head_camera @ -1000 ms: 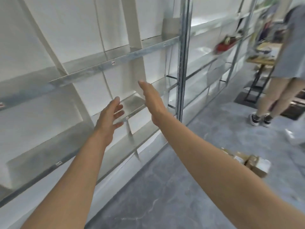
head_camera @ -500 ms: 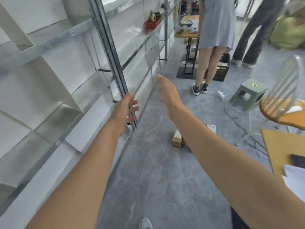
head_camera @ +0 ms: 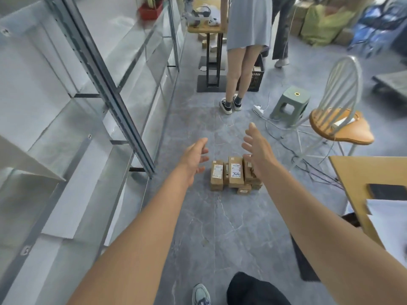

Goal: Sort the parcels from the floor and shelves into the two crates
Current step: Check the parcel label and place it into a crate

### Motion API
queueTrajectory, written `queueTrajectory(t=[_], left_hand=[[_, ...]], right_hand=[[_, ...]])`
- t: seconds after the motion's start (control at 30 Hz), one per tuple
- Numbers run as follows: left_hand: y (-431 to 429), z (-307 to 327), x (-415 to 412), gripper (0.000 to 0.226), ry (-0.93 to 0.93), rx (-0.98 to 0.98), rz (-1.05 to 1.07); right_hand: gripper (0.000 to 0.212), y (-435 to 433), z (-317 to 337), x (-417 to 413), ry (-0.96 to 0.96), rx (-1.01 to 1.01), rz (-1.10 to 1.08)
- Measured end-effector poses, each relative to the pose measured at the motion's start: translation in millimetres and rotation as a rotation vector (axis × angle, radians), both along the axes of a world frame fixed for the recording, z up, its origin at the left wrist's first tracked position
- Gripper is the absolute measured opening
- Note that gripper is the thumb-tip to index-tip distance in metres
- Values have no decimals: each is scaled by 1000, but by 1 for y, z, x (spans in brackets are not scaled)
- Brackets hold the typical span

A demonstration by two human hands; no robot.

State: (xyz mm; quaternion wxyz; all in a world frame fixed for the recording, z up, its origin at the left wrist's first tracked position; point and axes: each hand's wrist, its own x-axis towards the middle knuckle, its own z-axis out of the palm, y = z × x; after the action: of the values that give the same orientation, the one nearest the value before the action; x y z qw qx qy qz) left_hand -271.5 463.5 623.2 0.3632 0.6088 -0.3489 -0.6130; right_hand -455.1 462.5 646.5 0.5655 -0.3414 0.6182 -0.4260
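Cardboard parcels [head_camera: 236, 175], paper labels; matt grey stone-look floor [head_camera: 220, 227]; metal shelves [head_camera: 123, 102].

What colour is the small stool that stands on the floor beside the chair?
The stool is pale grey-green; the head view shows it best.

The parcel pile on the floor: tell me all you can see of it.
The parcel pile is a tight cluster of small brown cardboard boxes on the grey floor, in the aisle beside the shelving. Two show white labels on top, one with handwritten digits; others sit stacked beside them, partly hidden by the open right hand in front. Whether that hand touches them I cannot tell; the open left hand is clear of them.
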Motion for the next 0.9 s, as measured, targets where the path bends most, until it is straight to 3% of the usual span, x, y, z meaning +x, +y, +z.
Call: queueTrajectory(t=[0.37, 0.9], left_hand=[[-91, -73, -16, 45, -27, 157, -26], [-283, -244, -62, 53, -124, 498, -27]], right_hand=[[74, -94, -92, -19, -27, 182, -47], [67, -289, -279, -55, 51, 524, 32]])
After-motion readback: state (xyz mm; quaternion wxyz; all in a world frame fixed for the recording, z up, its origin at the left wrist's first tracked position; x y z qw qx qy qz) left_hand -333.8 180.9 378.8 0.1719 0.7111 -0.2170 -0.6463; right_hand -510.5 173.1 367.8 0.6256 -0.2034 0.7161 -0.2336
